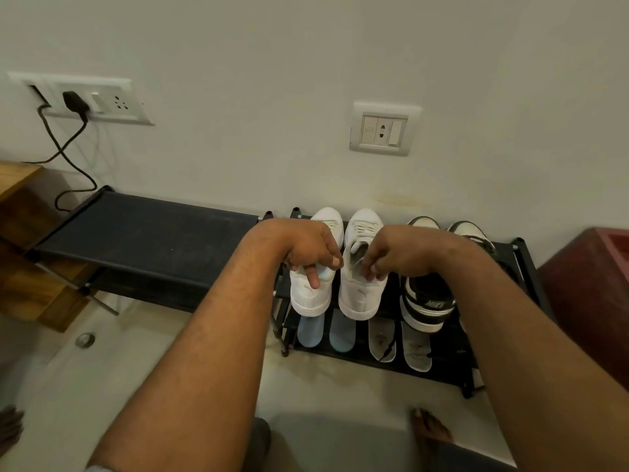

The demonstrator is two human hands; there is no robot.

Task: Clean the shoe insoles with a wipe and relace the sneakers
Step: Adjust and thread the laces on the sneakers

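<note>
Two white sneakers stand side by side on the top shelf of a black shoe rack (520, 253), heels toward me. My left hand (308, 250) grips the collar of the left white sneaker (311, 298), fingers hooked inside. My right hand (391, 257) grips the collar of the right white sneaker (360, 294). On the lower shelf lie two light blue insoles (342, 335) and two white insoles (415, 349). To the right stands a black-and-white sneaker (427, 301), with its mate partly hidden behind my right arm.
A second black rack (143, 229) stands to the left against the wall. A charger (75, 102) with a black cable hangs from a wall socket. Wooden furniture (30, 253) is at far left, a dark red object (592, 294) at far right. My bare foot (430, 427) rests on the pale floor.
</note>
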